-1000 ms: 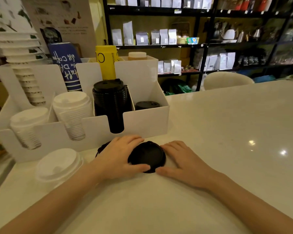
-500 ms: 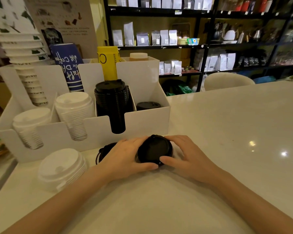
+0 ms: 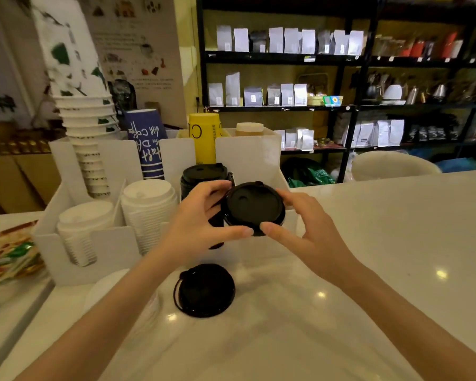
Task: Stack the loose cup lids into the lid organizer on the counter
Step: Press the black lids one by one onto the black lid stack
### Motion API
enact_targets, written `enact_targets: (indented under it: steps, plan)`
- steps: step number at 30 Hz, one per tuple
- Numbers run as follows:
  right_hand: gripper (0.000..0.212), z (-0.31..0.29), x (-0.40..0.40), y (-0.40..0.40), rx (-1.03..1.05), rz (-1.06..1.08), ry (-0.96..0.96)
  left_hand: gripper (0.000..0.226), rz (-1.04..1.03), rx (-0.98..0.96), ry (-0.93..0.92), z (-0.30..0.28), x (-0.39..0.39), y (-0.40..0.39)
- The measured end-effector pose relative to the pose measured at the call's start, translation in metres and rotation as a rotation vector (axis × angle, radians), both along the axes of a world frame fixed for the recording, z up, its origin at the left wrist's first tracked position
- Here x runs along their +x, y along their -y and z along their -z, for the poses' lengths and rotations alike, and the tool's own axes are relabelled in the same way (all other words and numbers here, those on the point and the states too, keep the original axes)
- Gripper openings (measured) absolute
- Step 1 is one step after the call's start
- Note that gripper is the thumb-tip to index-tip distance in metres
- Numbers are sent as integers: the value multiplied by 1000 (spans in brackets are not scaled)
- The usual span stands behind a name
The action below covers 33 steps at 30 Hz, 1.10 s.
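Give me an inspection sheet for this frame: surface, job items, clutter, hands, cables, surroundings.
Surface: white counter, glossy, light glints.
Job's things: black lid held in the air in front of the white lid organizer; second black lid loose on the counter; loose white lids at lower left, partly hidden by the forearm; organizer holds two white lid stacks and a black lid stack.
Clutter: paper cup stacks behind the organizer; printed packets at far left.
Hands: left hand and right hand both pinch the raised lid's rim.
Cables: nothing seen.
Surroundings: black shelving with bags and kettles; pale chair back.
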State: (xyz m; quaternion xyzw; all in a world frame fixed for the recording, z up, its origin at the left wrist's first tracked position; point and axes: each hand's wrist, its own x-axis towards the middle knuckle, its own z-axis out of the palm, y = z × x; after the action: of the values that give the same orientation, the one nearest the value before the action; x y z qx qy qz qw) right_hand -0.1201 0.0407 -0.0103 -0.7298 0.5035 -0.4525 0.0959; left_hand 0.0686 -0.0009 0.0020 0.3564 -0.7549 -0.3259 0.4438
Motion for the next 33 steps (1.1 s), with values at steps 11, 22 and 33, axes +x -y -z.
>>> enact_targets:
  steps: [11,22,33]
  plan:
    - [46,-37,48,61,-134,-40,233,67,-78,-109,-207,-41,28,39]
    - [43,-24,53,95,-7,-76,171,28,-102,-67,-53,-36,44,64]
    - [33,-18,58,94,23,-20,159,14,-174,-64,154,-39,47,67]
